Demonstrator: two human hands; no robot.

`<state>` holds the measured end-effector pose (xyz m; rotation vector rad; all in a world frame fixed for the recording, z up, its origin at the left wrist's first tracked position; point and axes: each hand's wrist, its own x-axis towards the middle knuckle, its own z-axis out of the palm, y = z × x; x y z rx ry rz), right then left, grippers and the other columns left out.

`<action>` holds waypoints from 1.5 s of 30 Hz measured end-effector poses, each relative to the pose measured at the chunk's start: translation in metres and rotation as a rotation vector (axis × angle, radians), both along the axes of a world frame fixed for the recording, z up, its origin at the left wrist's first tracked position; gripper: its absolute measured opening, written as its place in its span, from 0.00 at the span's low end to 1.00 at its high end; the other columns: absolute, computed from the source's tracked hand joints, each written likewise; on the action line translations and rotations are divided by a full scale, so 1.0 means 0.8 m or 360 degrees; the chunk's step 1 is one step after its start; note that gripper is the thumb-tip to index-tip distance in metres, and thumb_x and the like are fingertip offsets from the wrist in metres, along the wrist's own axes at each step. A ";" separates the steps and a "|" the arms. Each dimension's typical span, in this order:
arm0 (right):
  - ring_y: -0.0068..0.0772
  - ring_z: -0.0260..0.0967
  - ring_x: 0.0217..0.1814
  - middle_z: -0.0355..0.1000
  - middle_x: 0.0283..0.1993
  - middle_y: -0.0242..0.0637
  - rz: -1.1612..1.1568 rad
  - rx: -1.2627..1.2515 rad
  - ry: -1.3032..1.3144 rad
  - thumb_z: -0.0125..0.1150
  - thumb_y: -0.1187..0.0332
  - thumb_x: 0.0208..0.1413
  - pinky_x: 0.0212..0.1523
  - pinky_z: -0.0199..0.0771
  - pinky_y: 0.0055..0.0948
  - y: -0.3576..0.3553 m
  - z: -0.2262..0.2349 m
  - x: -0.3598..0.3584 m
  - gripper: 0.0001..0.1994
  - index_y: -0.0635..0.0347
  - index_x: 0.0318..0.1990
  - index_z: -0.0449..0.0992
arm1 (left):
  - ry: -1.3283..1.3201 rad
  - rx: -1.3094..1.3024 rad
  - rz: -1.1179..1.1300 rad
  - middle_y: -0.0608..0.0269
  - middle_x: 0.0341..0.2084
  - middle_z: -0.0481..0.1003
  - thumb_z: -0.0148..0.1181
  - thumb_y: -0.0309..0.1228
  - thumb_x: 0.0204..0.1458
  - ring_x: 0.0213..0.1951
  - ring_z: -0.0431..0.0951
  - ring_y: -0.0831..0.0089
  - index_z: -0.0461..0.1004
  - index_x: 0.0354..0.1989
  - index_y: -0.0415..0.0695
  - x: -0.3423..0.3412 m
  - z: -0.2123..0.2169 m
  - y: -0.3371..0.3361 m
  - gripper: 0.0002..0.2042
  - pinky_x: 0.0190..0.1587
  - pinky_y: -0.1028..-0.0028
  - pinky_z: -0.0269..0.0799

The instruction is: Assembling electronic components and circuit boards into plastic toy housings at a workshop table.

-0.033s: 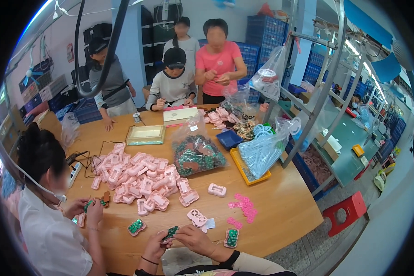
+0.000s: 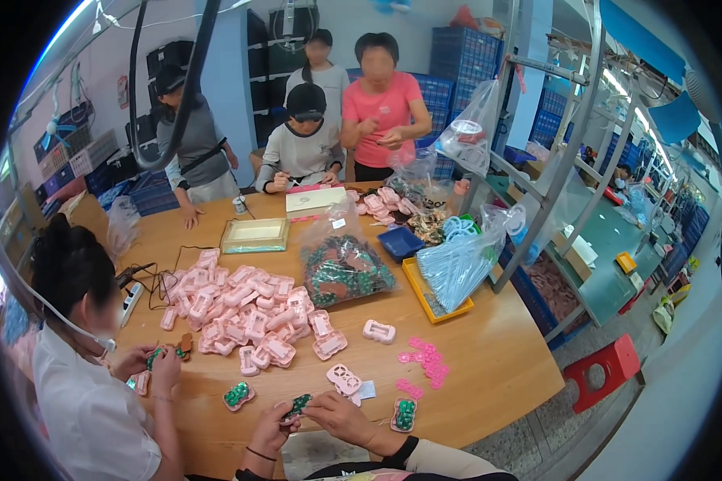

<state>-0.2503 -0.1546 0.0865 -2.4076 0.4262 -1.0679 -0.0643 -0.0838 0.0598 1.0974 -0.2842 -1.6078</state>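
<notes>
Presently, the wooden worktop (image 2: 489, 381) is carrying everything here; at its left edge a co-worker in white (image 2: 96, 385) is handling another green piece; toward the middle, a large heap of pink casings (image 2: 245, 309) is lying in disorder, and beside it a clear bag (image 2: 346, 268) is standing, full of green parts; because these casings are resting one upon another, a careless pull at the bottom could make some slide toward the near edge.

At the near edge, the left hand (image 2: 273, 430) is gripping a green studded piece (image 2: 298, 406), with its fingers closed around one end; the right hand (image 2: 341, 417) is bending its fingers at the other end, but whether it is pinching something, I cannot tell; if the two hands are pressing unevenly, the piece could tilt and drop.

Just beside the right wrist, one filled casing (image 2: 404, 414) is lying near the near edge; a sideways swing of that forearm could knock it off; another filled casing (image 2: 237, 396) is lying to the left of the hands; a perforated pink cover (image 2: 344, 379) is lying beyond them; finally, small bright pink parts (image 2: 431, 362) are lying loosely toward the right edge, and a brushing sleeve could scatter them.
</notes>
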 end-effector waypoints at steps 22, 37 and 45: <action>0.37 0.67 0.42 0.70 0.38 0.35 0.0126 0.0104 -0.0043 0.60 0.71 0.48 0.41 0.70 0.30 -0.033 -0.021 0.014 0.10 0.58 0.39 0.76 | -0.0027 0.0135 0.0124 0.62 0.23 0.72 0.51 0.34 0.56 0.21 0.72 0.73 0.69 0.35 0.39 0.012 -0.014 -0.009 0.10 0.20 0.79 0.66; 0.39 0.66 0.41 0.70 0.38 0.36 0.0133 0.0099 -0.0054 0.61 0.73 0.43 0.41 0.69 0.30 -0.024 -0.019 0.008 0.12 0.60 0.38 0.75 | -0.0059 0.0066 0.0068 0.61 0.24 0.73 0.52 0.34 0.55 0.20 0.72 0.74 0.70 0.34 0.39 0.007 -0.006 -0.005 0.09 0.19 0.79 0.66; 0.38 0.65 0.42 0.70 0.38 0.35 0.0177 0.0086 -0.0015 0.61 0.72 0.44 0.41 0.69 0.30 -0.018 -0.018 0.012 0.12 0.60 0.38 0.75 | -0.0090 0.0065 0.0069 0.62 0.25 0.74 0.51 0.35 0.55 0.21 0.72 0.74 0.70 0.34 0.40 0.007 -0.003 0.006 0.10 0.20 0.80 0.67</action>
